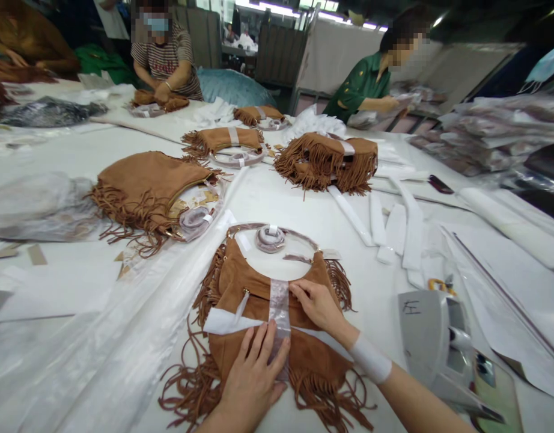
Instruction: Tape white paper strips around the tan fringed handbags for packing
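A brown fringed suede handbag [241, 282] lies flat on the table before me, its strap arched away from me. A clear plastic strip [279, 300] runs down the bag's middle, over white paper [227, 322] tucked across its front. My left hand [256, 373] rests flat on the bag's lower part, fingers spread, fingertips on the strip. Near the strip's upper right edge, my right hand [319, 305] has its fingertips drawn together at the strip; a white band circles that wrist. A coiled wrapped strap [270, 239] sits inside the handle's arch.
A grey tape dispenser [425, 343] stands at right, with a phone [497, 385] beside it. Further off are more brown bags [146, 180] and a fringed stack [328, 159]. White paper strips [412, 222] lie at right. Several co-workers handle items across the table.
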A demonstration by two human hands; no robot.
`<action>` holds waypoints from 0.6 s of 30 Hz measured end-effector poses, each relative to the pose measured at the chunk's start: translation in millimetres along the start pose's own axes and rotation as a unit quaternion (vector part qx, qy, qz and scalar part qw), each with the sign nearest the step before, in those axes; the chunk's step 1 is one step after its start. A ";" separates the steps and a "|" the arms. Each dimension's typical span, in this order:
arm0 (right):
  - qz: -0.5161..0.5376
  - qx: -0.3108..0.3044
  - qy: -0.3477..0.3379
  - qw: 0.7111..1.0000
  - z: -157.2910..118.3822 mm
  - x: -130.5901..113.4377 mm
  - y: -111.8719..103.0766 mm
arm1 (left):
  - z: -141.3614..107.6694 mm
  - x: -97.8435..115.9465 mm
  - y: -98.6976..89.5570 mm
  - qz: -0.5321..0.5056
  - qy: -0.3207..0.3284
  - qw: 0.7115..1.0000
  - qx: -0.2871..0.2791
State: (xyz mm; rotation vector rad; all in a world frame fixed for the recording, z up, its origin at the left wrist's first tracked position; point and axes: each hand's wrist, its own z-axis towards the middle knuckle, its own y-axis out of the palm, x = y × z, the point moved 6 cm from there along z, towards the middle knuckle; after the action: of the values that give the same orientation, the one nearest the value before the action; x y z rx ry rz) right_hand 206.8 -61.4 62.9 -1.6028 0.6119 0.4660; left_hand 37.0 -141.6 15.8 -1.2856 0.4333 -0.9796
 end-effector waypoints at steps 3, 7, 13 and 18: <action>-0.005 -0.022 -0.076 0.997 -20.0 -18.9 3.2 | -1.4 1.5 -2.3 0.005 0.006 1.000 0.006; -0.054 0.042 -0.096 0.993 -48.8 -29.6 5.9 | -3.4 1.6 -4.7 0.011 0.009 1.000 0.020; -0.121 0.128 -0.152 0.973 -92.7 -35.9 5.5 | -5.4 -1.6 -13.6 0.023 0.014 0.998 0.048; -0.171 0.143 -0.182 0.958 -112.5 -42.0 10.0 | -9.5 -0.9 -34.8 0.031 0.015 0.996 0.081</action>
State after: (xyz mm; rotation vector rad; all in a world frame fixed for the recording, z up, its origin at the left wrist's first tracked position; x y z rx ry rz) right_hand 162.2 -168.6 95.0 -1.2694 0.1079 0.3804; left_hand 16.8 -145.6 45.4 -1.1073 0.4058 -0.9627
